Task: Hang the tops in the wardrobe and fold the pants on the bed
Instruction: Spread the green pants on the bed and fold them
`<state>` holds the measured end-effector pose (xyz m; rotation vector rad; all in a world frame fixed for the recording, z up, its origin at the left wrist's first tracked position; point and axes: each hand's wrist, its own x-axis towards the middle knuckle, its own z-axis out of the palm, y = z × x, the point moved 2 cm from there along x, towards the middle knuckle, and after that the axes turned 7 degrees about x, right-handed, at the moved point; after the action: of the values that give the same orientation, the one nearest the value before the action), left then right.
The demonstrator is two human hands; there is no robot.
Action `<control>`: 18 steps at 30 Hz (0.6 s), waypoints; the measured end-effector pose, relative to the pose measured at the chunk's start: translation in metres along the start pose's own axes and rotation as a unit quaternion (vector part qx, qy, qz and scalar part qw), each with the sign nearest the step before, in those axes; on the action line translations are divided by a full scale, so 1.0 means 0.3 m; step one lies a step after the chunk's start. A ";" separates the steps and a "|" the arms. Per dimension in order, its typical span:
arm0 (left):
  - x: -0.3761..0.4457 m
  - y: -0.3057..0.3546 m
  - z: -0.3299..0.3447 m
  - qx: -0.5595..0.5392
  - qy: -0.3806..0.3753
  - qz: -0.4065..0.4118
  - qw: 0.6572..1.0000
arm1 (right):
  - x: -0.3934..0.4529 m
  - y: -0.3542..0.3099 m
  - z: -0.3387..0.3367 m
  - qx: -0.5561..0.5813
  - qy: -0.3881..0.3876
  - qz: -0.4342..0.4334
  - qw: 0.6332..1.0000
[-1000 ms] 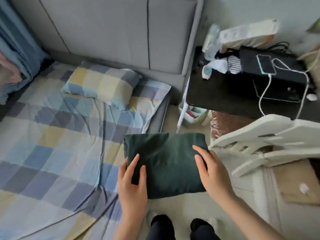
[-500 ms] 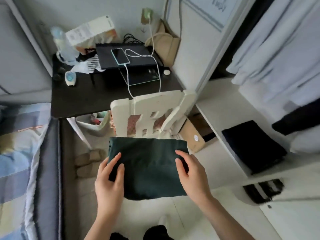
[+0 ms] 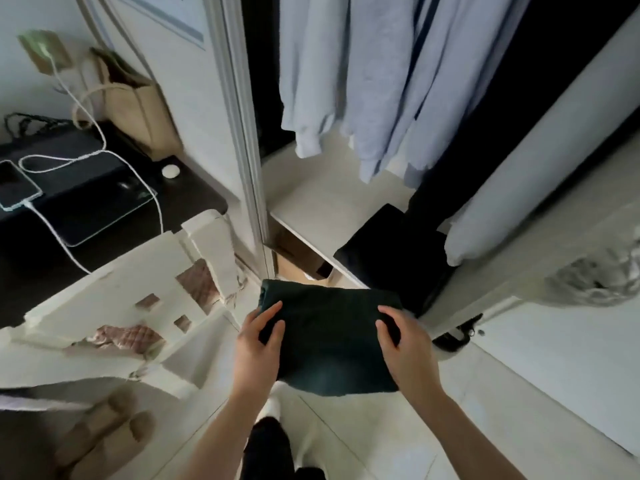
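Folded dark green fabric bundle (image 3: pixel 332 337), presumably the pants, held level in the air in front of the open wardrobe, just short of the white wardrobe shelf (image 3: pixel 311 209). Left hand (image 3: pixel 258 344) grips its left edge, right hand (image 3: pixel 403 344) its right; each grip has fingers curled over the top, likely so the fold keeps its shape. Count: one green bundle; one folded black garment (image 3: pixel 384 251) on the shelf; at least two pale blue tops (image 3: pixel 363 81) hanging above.
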<state>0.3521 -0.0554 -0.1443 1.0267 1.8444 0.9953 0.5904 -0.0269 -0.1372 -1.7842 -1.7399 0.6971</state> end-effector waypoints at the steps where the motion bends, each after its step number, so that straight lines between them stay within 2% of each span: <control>1: 0.056 0.017 0.031 0.008 -0.019 -0.005 1.000 | 0.040 0.015 -0.004 0.000 0.012 0.007 1.000; 3: 0.196 0.071 0.112 0.021 -0.056 0.005 0.998 | 0.148 0.039 -0.024 -0.006 0.045 0.035 0.998; 7: 0.465 0.200 0.253 -0.020 -0.126 0.020 0.992 | 0.385 0.095 -0.058 -0.014 0.107 0.098 0.989; 10: 0.665 0.302 0.384 -0.027 -0.198 0.048 0.979 | 0.537 0.125 -0.078 -0.064 0.249 0.097 0.961; 13: 0.845 0.356 0.527 0.012 -0.235 0.139 0.962 | 0.646 0.162 -0.059 -0.163 0.368 0.132 0.906; 15: 0.938 0.313 0.622 0.116 -0.259 0.208 0.936 | 0.684 0.226 -0.015 -0.202 0.347 0.192 0.895; 16: 0.963 0.280 0.656 0.187 -0.284 0.223 0.914 | 0.690 0.264 0.011 -0.216 0.282 0.245 0.902; 18: 0.994 0.184 0.720 0.376 -0.345 0.220 0.831 | 0.675 0.345 0.086 -0.233 0.078 0.371 0.896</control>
<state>0.4509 0.2863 -0.2538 2.0291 1.3719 -0.0007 0.6525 0.1747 -0.2258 -2.8040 -1.1372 0.4021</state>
